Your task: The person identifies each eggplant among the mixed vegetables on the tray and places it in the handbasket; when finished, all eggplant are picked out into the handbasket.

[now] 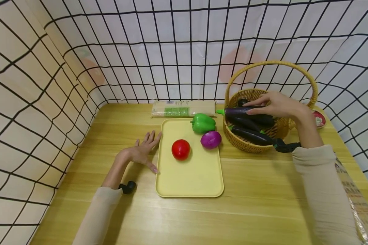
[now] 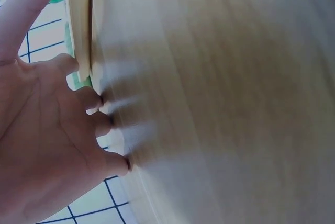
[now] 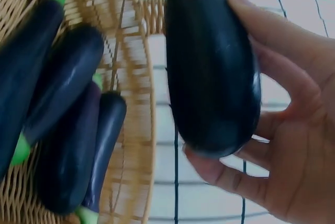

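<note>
My right hand (image 1: 274, 104) grips an eggplant (image 1: 234, 112) with a green stem, held above the wicker basket (image 1: 237, 143). In the right wrist view the fingers and thumb curl round the dark eggplant (image 3: 212, 72), and several other eggplants (image 3: 68, 145) lie in the basket. My left hand (image 1: 142, 153) lies with fingers spread at the left edge of the yellow tray (image 1: 190, 180). Its fingertips touch down on the table beside the tray in the left wrist view. On the tray are a red tomato-like ball (image 1: 181, 149), a green bell pepper (image 1: 203, 123) and a purple oval vegetable (image 1: 211, 140).
Behind the tray lies a flat packet (image 1: 184, 108) with a green label. A tall arched handle (image 1: 273, 63) rises over the basket. To its right is a red item (image 1: 319, 119), and a shiny plastic bag (image 1: 355, 204) lies at the right edge. Black wire mesh (image 1: 190, 51) surrounds the table.
</note>
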Action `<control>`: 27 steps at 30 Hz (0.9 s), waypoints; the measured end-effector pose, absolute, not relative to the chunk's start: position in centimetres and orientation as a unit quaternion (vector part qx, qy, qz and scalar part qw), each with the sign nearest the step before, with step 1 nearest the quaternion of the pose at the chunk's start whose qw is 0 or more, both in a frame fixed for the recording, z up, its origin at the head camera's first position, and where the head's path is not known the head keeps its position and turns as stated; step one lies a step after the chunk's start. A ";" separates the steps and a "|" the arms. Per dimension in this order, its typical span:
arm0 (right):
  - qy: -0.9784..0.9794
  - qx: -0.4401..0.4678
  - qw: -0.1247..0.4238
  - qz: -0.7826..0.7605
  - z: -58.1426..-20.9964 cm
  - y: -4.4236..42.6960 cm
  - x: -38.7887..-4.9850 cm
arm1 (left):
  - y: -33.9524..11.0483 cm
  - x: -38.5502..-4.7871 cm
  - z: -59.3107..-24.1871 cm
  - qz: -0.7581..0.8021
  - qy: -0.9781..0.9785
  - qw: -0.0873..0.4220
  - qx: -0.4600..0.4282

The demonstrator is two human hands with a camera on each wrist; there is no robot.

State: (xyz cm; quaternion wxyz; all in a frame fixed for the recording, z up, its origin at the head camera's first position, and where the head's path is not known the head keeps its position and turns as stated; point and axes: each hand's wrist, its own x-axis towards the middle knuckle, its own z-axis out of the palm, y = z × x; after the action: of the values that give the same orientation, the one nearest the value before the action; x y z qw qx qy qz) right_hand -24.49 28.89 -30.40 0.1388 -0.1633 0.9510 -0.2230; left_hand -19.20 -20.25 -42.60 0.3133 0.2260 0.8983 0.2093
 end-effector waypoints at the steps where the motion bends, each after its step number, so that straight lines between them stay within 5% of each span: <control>1: 0.952 -0.159 0.141 -0.220 -30.5 29.3 -24.5 | -20.3 -19.2 -42.6 0.212 0.898 0.313 0.225; 27: 0.942 -0.093 0.215 -0.240 -34.7 33.3 -26.6 | -20.3 -19.1 -42.6 0.212 0.899 0.310 0.227</control>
State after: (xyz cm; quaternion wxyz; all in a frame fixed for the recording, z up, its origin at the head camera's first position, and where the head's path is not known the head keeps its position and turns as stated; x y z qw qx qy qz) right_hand -26.55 33.29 -34.70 0.2150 -0.0934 0.9422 -0.2396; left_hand -19.13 -20.33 -42.56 0.3102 0.2270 0.8985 0.2118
